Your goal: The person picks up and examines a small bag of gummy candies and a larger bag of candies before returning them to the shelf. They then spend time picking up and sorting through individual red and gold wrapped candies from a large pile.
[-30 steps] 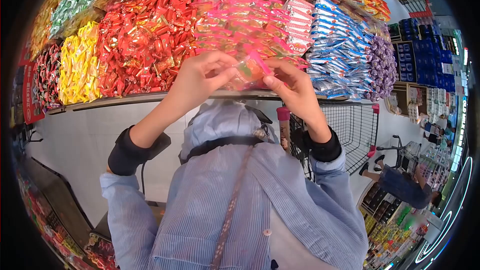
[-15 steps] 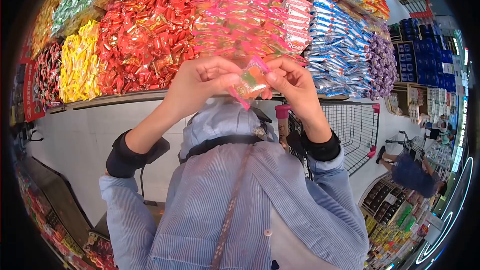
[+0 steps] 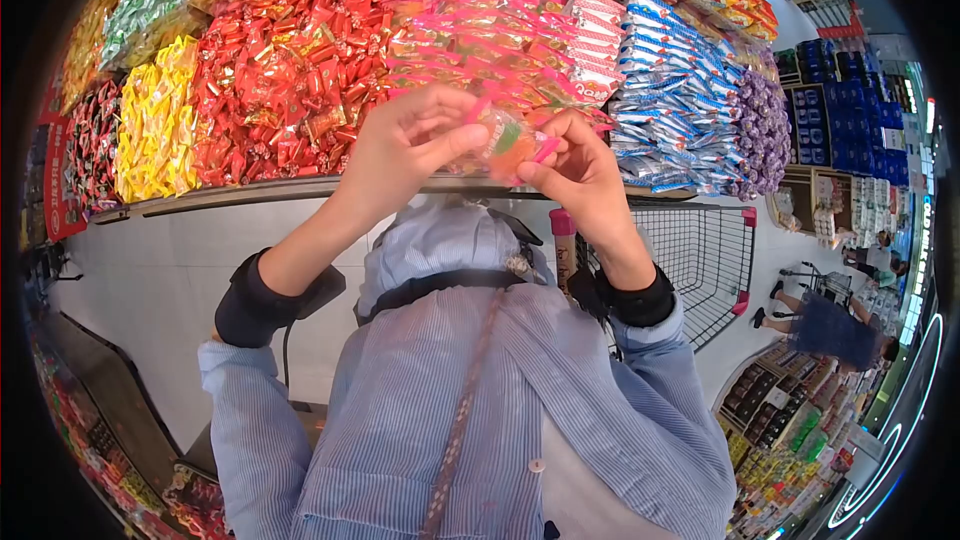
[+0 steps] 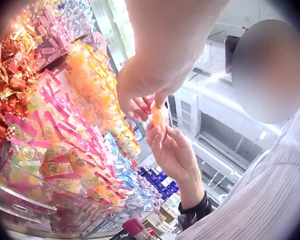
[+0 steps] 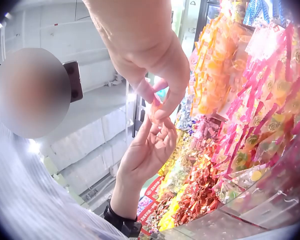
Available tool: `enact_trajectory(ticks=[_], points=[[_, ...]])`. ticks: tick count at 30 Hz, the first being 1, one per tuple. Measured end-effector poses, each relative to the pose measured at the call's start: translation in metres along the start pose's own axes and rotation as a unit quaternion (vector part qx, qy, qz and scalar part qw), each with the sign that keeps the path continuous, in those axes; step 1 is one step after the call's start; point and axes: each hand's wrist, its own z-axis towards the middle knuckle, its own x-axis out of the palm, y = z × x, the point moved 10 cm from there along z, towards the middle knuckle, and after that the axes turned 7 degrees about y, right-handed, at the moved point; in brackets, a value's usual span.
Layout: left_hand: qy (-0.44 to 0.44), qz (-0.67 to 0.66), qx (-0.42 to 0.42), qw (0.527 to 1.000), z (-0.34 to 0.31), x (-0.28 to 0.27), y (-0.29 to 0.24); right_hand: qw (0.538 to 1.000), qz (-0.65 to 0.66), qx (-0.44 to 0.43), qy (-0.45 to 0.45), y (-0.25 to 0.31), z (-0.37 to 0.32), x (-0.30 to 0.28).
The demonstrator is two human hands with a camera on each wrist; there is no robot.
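Between the two hands is a small clear candy packet point(image 3: 512, 147) with pink ends and orange and green sweets inside. My left hand point(image 3: 415, 145) pinches one end of it between thumb and fingers. At the other end, my right hand point(image 3: 583, 162) grips the pink edge with thumb and forefinger. In the left wrist view the packet point(image 4: 159, 117) shows orange between the left hand point(image 4: 150, 82) and the right hand point(image 4: 176, 155). Close behind the hands lies a pile of similar pink-edged packets point(image 3: 470, 35).
Red-wrapped candies point(image 3: 290, 80), yellow packets point(image 3: 158, 130) and blue-and-white packets point(image 3: 660, 100) fill neighbouring bins. The bin's front ledge point(image 3: 240, 197) runs below the hands. A wire shopping cart point(image 3: 700, 255) stands at the right, and a person in dark blue point(image 3: 835, 330) is farther off.
The packet has turned in the hands, tilting one way and then back. Both hands keep hold of it throughout. The person in the background has shifted position.
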Motion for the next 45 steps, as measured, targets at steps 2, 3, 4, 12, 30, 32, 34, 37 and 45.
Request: enact_trajectory(ticks=[2, 3, 4, 12, 30, 32, 34, 37, 45], points=[[0.002, -0.018, -0.015, 1.0, 0.0, 0.0, -0.001, 1.0, -0.006, 0.025, -0.004, 0.0, 0.001, 0.012], [0.012, -0.006, -0.006, 1.0, 0.001, 0.001, -0.002, 0.999, -0.009, 0.038, -0.007, 0.0, 0.001, 0.016], [0.022, 0.005, 0.002, 1.0, 0.001, 0.003, -0.003, 0.999, -0.031, 0.042, 0.003, -0.001, 0.001, 0.016], [0.044, -0.048, -0.051, 0.997, 0.002, 0.006, 0.005, 0.999, -0.011, 0.026, 0.044, -0.01, 0.001, 0.007], [-0.028, 0.374, 0.06, 0.925, -0.009, -0.032, -0.001, 0.98, -0.185, 0.022, -0.073, -0.003, -0.008, -0.064], [-0.004, 0.414, 0.078, 0.907, -0.014, -0.02, 0.008, 0.978, -0.192, 0.022, -0.073, -0.004, -0.01, -0.064], [0.024, 0.456, 0.08, 0.886, -0.015, -0.008, 0.017, 0.975, -0.209, 0.02, -0.074, -0.002, -0.012, -0.062], [0.045, 0.529, 0.158, 0.833, -0.016, 0.012, 0.015, 0.974, -0.208, 0.051, -0.069, -0.012, -0.014, -0.065], [0.105, 0.621, 0.28, 0.725, -0.015, 0.053, 0.011, 0.979, -0.188, 0.052, -0.06, -0.014, -0.014, -0.06]])
